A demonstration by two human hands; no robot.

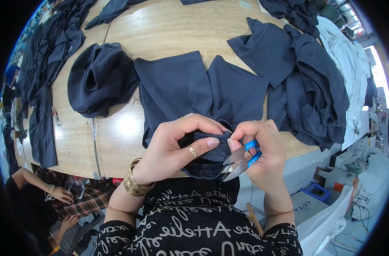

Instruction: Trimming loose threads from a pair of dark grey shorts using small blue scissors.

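Observation:
A pair of dark navy shorts (175,85) lies on the table in front of me, legs pointing away and the gathered elastic waistband (207,164) toward me. My left hand (171,138) pinches that waistband between thumb and fingers. In my right hand (267,155) are small thread snips (253,158) with blue grips. Their two metal blades point down and left and stand apart, close to the waistband. The right thumb and forefinger pinch at the waistband's right end; whether a thread is between them is too small to tell.
A crumpled dark garment (102,81) lies to the left. More elastic-waisted dark garments (316,85) are heaped at right, beside white cloth (345,64). Dark clothes (49,55) run along the far left. Another person's hand (63,194) shows at lower left, below the table edge.

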